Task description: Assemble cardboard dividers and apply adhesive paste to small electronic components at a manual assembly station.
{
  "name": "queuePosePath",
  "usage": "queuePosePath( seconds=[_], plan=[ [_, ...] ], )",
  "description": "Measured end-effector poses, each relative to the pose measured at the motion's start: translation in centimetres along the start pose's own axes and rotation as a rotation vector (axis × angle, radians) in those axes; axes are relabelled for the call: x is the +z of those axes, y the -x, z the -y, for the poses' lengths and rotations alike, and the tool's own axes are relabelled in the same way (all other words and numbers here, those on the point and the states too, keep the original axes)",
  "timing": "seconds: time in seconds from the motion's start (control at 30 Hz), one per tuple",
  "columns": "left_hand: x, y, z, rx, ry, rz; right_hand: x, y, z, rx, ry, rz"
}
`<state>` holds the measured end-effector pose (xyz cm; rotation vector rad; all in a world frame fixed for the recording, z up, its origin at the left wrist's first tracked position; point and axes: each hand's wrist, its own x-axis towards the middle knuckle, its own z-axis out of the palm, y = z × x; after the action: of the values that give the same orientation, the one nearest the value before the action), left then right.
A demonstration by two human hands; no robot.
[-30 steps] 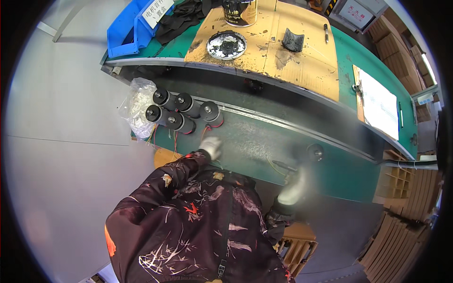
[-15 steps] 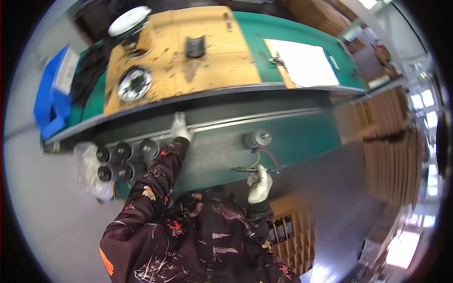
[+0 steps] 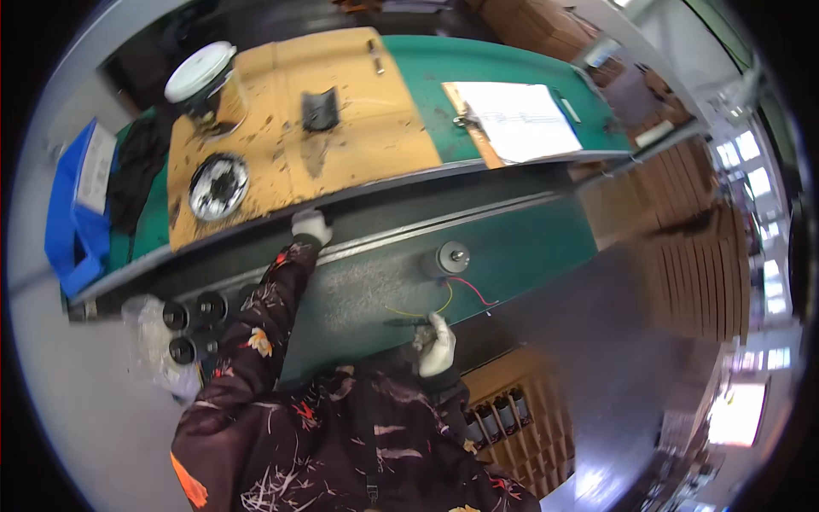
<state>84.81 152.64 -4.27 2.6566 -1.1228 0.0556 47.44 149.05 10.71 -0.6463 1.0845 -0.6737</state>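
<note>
Green, smooth matting covers the counter (image 3: 537, 243), scuffed grey and grainy near its middle, with a metal rail (image 3: 452, 219) along its far side. Beyond it, a raised shelf (image 3: 418, 81) carries yellowish cardboard (image 3: 256, 145) blotched with black, a curved dark piece (image 3: 320, 111), a round lid (image 3: 218, 186) smeared black and silvery, and a white-lidded tub (image 3: 205, 90). Alone on the matting, right of the scuffed patch, stands the motor (image 3: 452, 258): a squat grey cylinder with a small bright shaft on its round end face, one red and one yellow wire curling toward the near edge. Just below the yellow wire, the gloved right hand (image 3: 438, 346) has its fingers closed around a slim dark tool (image 3: 405, 322). The gloved left hand (image 3: 311, 226) reaches past the rail by the shelf's front edge; whether its fingers are spread or curled, I cannot tell. Darker-topped motors (image 3: 212, 307) cluster beside a crinkled clear plastic bag (image 3: 149, 333).
</note>
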Motion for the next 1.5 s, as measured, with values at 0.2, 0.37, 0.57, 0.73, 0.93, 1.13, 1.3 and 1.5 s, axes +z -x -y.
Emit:
queuePosePath(
  seconds=[0.2, 0.37, 0.57, 0.73, 0.93, 1.13, 1.3, 1.5],
  plan=[
    [-0.2, 10.3, -4.4, -0.111, -0.048, 0.279, 0.7, -4.0, 3.2, 0.133, -0.038, 0.106],
    [-0.7, 13.4, -7.7, -0.42, 0.149, -0.003, -0.4, -7.1, 4.1, 0.108, 0.063, 0.197],
    [3.1, 11.0, -7.4, -0.761, 0.338, 0.195, 1.7, -8.3, 5.8, 0.124, 0.116, 0.315],
    [1.7, 10.9, -5.3, -0.687, 0.456, 0.331, 3.0, -10.3, 5.8, 0.177, 0.149, 0.44],
    [-7.6, 16.0, -10.9, -0.497, 0.474, -0.352, 3.0, -12.1, 5.0, 0.111, 0.295, 0.614],
    [-7.3, 20.6, -12.9, -0.57, 0.402, -0.361, 9.2, -9.4, 5.5, -0.123, 0.388, 0.722],
    [-7.1, 21.7, -10.1, -0.421, 0.539, -0.313, 19.5, -8.1, 9.0, -0.437, 0.484, 1.065],
    [2.9, 30.2, -4.9, -0.623, 0.47, 0.129, 34.2, -2.5, 10.8, -0.793, 0.448, 1.139]
  ],
)
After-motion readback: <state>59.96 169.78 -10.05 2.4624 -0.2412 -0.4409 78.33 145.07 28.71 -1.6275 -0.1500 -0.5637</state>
